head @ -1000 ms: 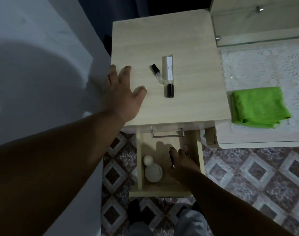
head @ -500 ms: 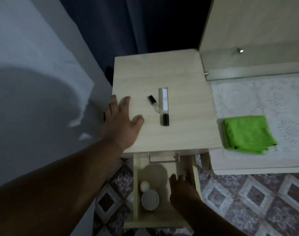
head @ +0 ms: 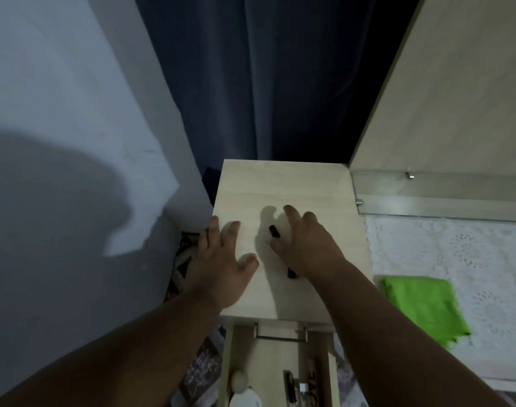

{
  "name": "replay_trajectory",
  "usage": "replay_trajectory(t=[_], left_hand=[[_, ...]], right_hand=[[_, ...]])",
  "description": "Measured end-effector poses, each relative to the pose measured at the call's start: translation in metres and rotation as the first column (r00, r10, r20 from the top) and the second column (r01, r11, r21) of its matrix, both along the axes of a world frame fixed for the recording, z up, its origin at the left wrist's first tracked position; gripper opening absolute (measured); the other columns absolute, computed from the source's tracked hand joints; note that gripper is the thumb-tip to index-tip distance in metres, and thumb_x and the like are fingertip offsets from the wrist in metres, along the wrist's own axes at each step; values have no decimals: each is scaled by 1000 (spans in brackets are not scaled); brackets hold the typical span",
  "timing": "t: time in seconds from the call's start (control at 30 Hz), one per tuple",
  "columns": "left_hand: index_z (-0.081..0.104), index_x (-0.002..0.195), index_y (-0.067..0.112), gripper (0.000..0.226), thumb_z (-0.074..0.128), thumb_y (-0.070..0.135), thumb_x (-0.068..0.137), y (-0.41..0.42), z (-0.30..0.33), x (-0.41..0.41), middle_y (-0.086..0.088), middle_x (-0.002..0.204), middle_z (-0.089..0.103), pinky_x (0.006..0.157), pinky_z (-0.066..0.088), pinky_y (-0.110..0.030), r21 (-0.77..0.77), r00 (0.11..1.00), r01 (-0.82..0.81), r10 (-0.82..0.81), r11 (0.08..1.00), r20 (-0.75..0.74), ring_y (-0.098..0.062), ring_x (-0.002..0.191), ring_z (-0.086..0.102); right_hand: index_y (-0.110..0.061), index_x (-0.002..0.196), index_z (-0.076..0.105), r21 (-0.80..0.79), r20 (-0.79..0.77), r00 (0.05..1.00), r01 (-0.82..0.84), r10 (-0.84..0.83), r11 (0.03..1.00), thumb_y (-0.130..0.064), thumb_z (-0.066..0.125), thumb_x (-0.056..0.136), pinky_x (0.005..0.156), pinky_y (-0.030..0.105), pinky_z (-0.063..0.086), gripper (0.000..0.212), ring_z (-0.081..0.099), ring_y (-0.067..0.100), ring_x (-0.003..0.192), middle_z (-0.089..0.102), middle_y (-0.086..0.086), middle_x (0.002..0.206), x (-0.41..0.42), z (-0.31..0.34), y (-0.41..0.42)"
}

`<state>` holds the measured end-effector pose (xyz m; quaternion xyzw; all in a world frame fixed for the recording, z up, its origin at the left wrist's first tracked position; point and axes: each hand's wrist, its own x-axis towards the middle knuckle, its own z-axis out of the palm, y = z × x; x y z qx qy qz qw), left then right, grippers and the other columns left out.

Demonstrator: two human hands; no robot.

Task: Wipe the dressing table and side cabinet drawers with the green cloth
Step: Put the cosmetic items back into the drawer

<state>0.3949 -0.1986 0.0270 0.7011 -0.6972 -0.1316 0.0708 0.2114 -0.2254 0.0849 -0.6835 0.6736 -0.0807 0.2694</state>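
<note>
While only the head view serves, entries run left to right across it. Left hand (head: 221,271): laid flat near the left front corner of the side cabinet top (head: 283,186), fingers straight and slightly spread, holding nothing; probably placed so to steady the body or the cabinet while the other hand works. Right hand (head: 306,245): hovering over or settling on the middle of the same top, fingers bent and arched above two small vials; whether it has closed on either cannot be told. Vial with black cap (head: 275,231): cap end showing between thumb and forefinger. Second black cap (head: 292,273): protruding at the heel of the hand, its body covered. Judgement: the hand is arched this way to gather both vials at once, likely to clear the top or return them to storage. Open drawer (head: 280,356): pulled out below the front edge, metal handle (head: 280,336) of the drawer above it visible, holding a pale round ball (head: 239,381), a white lidded jar (head: 246,399) and a few slim cosmetic tubes (head: 297,389); left open presumably for access. Green cloth (head: 424,306): folded, lying untouched on the lace mat (head: 456,254) of the dressing table, well apart from both hands; wiping here is not under way. Glass shelf (head: 441,201): fixed behind the mat.
</note>
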Motion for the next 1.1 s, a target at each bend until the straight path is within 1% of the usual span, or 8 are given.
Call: replay_trajectory(t=[0.23,0.43,0.67,0.8,0.87,0.93,1.03,1.1], left_hand=[[7,152,37,77,41,64,89,1,-2,0,1,165,-6,109,35,-48,13,999,-6,7,1000,-42,-30,149,7],[9,152,36,78,43,64,88,-1,-6,0,-1,165,-5,110,32,-50,22,1000,-20,21,1000,-21,-31,147,8],[11,154,34,77,43,63,90,-3,-7,-1,-6,166,-3,112,29,-53,23,1000,-14,14,1000,7,-33,149,8],[12,155,33,77,42,63,90,-4,-5,-1,-8,165,-2,112,30,-54,8,1000,-7,7,1000,16,-34,149,9],[12,155,33,77,43,62,90,-4,-6,-1,-7,166,-3,113,28,-53,13,1000,-15,15,1000,0,-34,149,8],[13,155,34,75,44,59,91,-4,-5,0,-7,166,-4,114,27,-53,13,1000,-12,12,1000,-23,-34,149,6],[13,155,34,74,43,58,92,-4,-4,1,-6,166,-5,112,28,-53,23,999,-10,11,1000,-40,-34,150,5],[12,155,34,75,41,59,91,-4,-4,0,-5,166,-5,112,28,-53,29,999,-21,21,999,-30,-32,150,4]], right_hand=[[-23,135,53,-18,-88,993,-81,79,997,-18,47,94,81,40,52,41,59,40,100,44,16,120,15,-10,-14],[-11,118,59,-41,-117,990,-85,79,996,-21,57,90,74,36,47,30,60,42,91,47,16,112,10,-6,-5],[-8,124,59,-106,-185,977,-127,105,986,-25,60,89,74,33,40,39,61,39,99,50,18,118,10,-10,2],[-9,117,61,-122,-184,978,-127,103,984,-27,62,87,72,32,42,35,60,36,93,49,13,104,7,-9,7],[-10,110,65,-160,-89,994,-70,57,985,-29,65,84,68,28,40,32,57,29,83,49,9,95,2,-8,19],[-17,106,71,-149,154,988,28,-5,988,-29,70,81,66,26,43,28,60,20,80,62,3,92,-4,-3,45],[-22,103,74,179,681,724,-14,-113,984,-11,72,84,65,26,56,22,64,4,67,70,-9,85,-15,5,103],[-26,106,73,332,760,628,-157,-165,930,-4,71,87,61,21,55,29,66,2,64,71,-9,89,-16,-10,144]])
